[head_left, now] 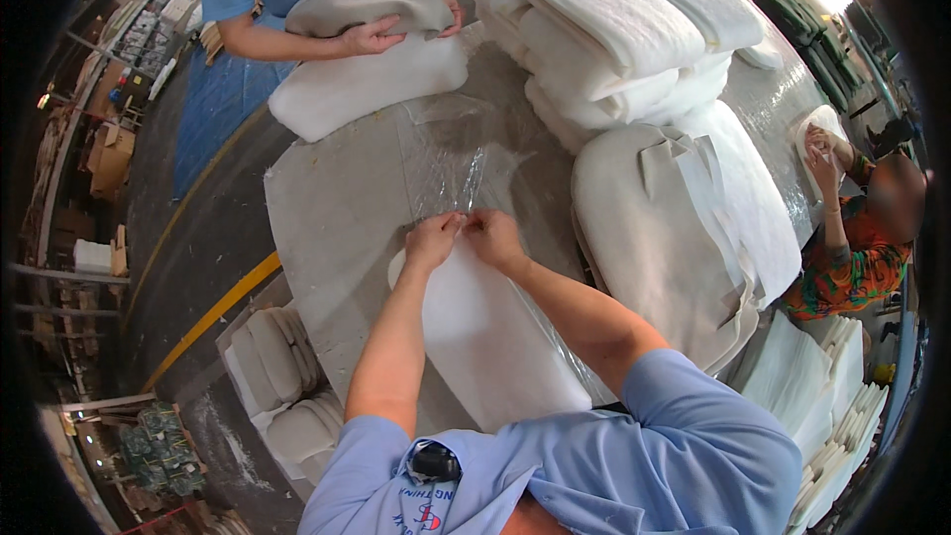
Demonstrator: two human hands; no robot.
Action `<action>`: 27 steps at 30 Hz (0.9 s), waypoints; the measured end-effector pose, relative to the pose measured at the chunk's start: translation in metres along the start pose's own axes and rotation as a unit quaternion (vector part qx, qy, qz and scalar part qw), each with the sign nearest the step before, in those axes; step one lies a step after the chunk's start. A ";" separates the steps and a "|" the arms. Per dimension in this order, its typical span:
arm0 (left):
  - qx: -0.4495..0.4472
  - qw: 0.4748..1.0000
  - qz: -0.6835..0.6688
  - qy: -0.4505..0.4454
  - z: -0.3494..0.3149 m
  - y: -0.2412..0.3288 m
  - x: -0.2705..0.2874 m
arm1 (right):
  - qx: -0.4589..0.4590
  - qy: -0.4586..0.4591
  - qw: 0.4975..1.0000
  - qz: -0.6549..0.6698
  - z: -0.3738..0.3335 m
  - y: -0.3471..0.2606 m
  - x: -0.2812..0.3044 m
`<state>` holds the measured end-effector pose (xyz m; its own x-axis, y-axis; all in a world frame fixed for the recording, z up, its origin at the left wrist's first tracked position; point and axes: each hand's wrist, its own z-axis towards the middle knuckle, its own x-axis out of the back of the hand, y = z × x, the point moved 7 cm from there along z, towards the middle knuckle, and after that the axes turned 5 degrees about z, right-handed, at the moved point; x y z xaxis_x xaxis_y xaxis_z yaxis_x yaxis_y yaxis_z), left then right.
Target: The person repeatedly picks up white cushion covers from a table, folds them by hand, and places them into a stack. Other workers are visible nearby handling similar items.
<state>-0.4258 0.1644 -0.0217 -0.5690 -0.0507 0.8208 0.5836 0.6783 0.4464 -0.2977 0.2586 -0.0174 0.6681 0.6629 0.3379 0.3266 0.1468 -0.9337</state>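
Note:
A white foam cushion pad [495,337] lies on the grey worktable [337,208] in front of me. My left hand [432,240] and my right hand [492,236] meet at the pad's far edge, fingers pinched on a clear plastic film [451,173] that lies crumpled just beyond the pad. Both forearms reach over the pad from the lower edge.
Across the table a person in blue presses a beige cushion cover [371,0] onto a white pad [367,84]. A stack of white pads [604,30] and beige covers [654,238] fill the right. Another person [852,228] works at far right. More pads sit lower left [282,367].

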 end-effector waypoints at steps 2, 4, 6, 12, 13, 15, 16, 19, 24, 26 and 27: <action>-0.013 1.000 0.017 0.017 -0.004 0.009 0.002 | -0.062 0.024 0.997 0.044 0.000 0.021 0.005; -0.017 0.998 0.028 0.045 -0.012 0.001 0.009 | -0.149 0.022 0.983 0.109 -0.011 0.032 -0.005; -0.005 0.999 0.020 0.043 -0.015 0.000 0.010 | -0.184 0.017 0.967 0.174 -0.015 0.040 -0.008; 0.001 0.999 0.015 0.035 -0.017 0.005 0.012 | -0.249 -0.001 0.876 0.412 -0.025 0.056 -0.008; -0.006 0.999 0.014 0.041 -0.016 0.007 0.013 | -0.263 0.003 0.865 0.428 -0.026 0.057 -0.006; -0.004 0.999 0.018 0.044 -0.016 0.007 0.013 | -0.263 0.019 0.865 0.427 -0.026 0.056 -0.003; -0.001 0.999 0.020 0.046 -0.017 0.007 0.013 | -0.264 0.026 0.865 0.426 -0.027 0.054 -0.002; -0.003 0.999 0.017 0.047 -0.019 0.005 0.014 | -0.200 -0.010 0.899 0.389 -0.019 0.036 -0.002; -0.006 0.998 0.044 0.043 -0.012 0.011 0.010 | 0.006 -0.047 0.997 0.062 0.004 0.005 0.005; -0.016 0.998 0.035 0.043 -0.007 0.018 0.008 | -0.006 -0.044 0.998 0.051 0.005 0.011 0.015; -0.007 0.999 0.028 0.041 -0.011 0.008 0.008 | -0.026 -0.049 0.995 0.079 -0.001 0.012 0.015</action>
<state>-0.4194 0.1618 -0.0077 -0.4866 -0.0736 0.8705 0.6213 0.6714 0.4040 -0.2832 0.2696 -0.0237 0.6469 0.7430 0.1715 0.2577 -0.0014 -0.9662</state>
